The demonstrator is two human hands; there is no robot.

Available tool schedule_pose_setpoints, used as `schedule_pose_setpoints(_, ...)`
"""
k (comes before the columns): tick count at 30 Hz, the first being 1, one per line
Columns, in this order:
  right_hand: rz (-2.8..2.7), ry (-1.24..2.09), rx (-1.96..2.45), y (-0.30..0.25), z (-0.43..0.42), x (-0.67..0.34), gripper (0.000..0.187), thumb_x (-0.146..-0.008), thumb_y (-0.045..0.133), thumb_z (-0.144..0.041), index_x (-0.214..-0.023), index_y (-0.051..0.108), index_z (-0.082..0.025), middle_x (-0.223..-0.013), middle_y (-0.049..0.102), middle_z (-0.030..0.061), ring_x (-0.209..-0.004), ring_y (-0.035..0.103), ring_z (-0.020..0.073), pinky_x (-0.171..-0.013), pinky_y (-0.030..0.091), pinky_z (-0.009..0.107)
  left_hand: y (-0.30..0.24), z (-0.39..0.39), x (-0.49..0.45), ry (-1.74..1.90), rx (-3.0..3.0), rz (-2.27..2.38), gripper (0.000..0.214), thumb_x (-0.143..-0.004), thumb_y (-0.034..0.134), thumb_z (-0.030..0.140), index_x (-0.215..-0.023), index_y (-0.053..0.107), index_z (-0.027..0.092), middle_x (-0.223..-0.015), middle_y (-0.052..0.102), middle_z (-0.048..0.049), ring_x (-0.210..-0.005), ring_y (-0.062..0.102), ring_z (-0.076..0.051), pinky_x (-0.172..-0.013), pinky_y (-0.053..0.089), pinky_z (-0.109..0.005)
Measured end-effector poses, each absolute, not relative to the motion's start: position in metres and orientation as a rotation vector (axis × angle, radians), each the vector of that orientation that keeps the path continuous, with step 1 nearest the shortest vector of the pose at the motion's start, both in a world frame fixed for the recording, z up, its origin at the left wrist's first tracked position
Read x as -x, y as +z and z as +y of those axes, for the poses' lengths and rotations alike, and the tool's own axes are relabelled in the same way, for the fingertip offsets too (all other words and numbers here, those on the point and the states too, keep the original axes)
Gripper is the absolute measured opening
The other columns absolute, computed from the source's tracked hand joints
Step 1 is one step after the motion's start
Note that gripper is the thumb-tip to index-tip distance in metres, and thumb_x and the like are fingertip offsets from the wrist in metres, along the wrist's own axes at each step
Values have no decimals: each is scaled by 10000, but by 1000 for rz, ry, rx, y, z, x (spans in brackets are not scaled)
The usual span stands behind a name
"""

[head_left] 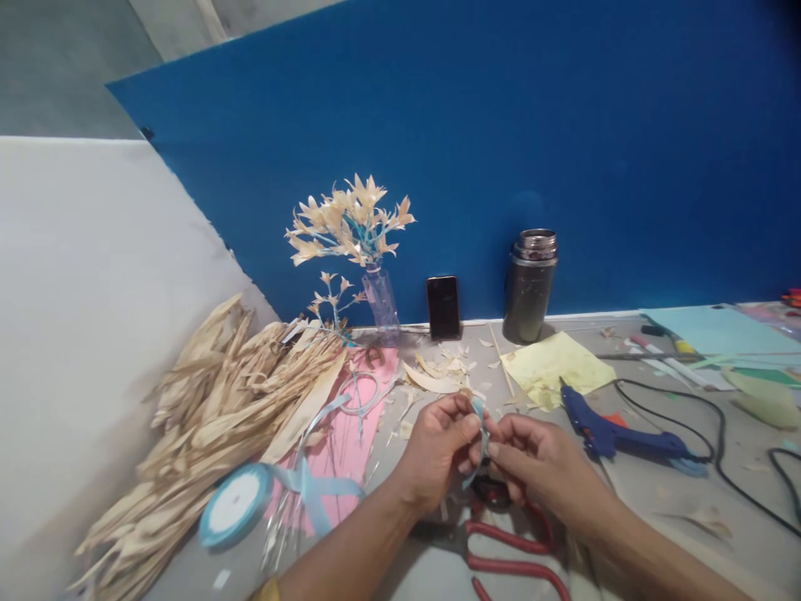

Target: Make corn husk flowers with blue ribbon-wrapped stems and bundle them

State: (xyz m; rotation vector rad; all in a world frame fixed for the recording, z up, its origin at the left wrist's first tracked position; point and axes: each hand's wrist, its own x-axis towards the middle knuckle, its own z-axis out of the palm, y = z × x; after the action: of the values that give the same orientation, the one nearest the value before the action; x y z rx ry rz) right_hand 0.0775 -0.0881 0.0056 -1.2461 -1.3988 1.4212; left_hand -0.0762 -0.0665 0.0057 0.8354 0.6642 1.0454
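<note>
Both hands meet above the table's middle, pinching a short piece of light blue ribbon. My left hand grips its upper part between thumb and fingers. Just to the right, the fingertips of my right hand close on the ribbon lower down. Whether a thin stem lies inside the ribbon I cannot tell. Red-handled scissors rest on the table beneath the hands, partly covered by them. A roll of light blue ribbon lies to the left, its loose end trailing over pink paper.
Dried corn husks heap at the left. Behind stand pale husk flowers in a clear bottle, a phone and a dark flask. Yellow paper and a blue glue gun with its cord lie right.
</note>
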Motion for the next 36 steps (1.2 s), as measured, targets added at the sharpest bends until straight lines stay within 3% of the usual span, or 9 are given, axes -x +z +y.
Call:
schedule_pose_setpoints(6, -1430, 1341, 1285, 4, -87, -79, 174, -804, 611, -336, -700, 580, -200, -493, 559, -61, -421, 547, 109, -448, 389, 209, 6, -68, 75, 1138, -856, 682, 246, -846, 679, 384, -845, 595, 153, -875, 717, -78, -478, 528, -61, -412, 338, -169)
schedule_pose_setpoints(10, -1451, 1284, 1331, 5, -87, -79, 148, -782, 611, -313, -685, 579, -207, -493, 565, -57, -423, 567, 124, -440, 398, 217, 8, -72, 76, 1192, -954, 809, 281, -852, 661, 414, -819, 628, 138, -804, 706, -74, -506, 536, -83, -455, 374, -197)
schedule_pose_setpoints(15, -1450, 1251, 1369, 6, -89, -76, 122, -758, 609, -300, -680, 569, -216, -462, 587, -54, -424, 582, 138, -441, 402, 220, 14, -77, 75, 1214, -983, 952, 289, -740, 760, 386, -809, 624, 141, -748, 675, -39, -516, 497, -80, -482, 356, -206)
schedule_pose_setpoints(21, -1463, 1191, 1376, 9, -91, -72, 123, -729, 591, -294, -641, 539, -225, -439, 606, -44, -413, 562, 136, -436, 392, 222, 14, -77, 70, 1312, -1133, 1136, 253, -639, 801, 240, -759, 592, 163, -704, 585, 17, -666, 504, -107, -640, 411, -226)
schedule_pose_setpoints(26, -1465, 1148, 1383, 11, -93, -71, 112, -706, 575, -265, -612, 522, -231, -434, 610, -41, -412, 563, 140, -435, 381, 225, 14, -78, 67, 1332, -1259, 1288, 206, -668, 740, 204, -720, 542, 180, -682, 522, 44, -661, 466, -102, -636, 396, -223)
schedule_pose_setpoints(36, -1479, 1281, 1346, 6, -91, -76, 138, -795, 601, -311, -697, 591, -214, -464, 642, -32, -431, 573, 137, -453, 386, 225, 25, -82, 68, 1295, -1078, 1146, 55, -707, 631, 205, -700, 610, 155, -555, 519, 40, -522, 437, -84, -535, 366, -220)
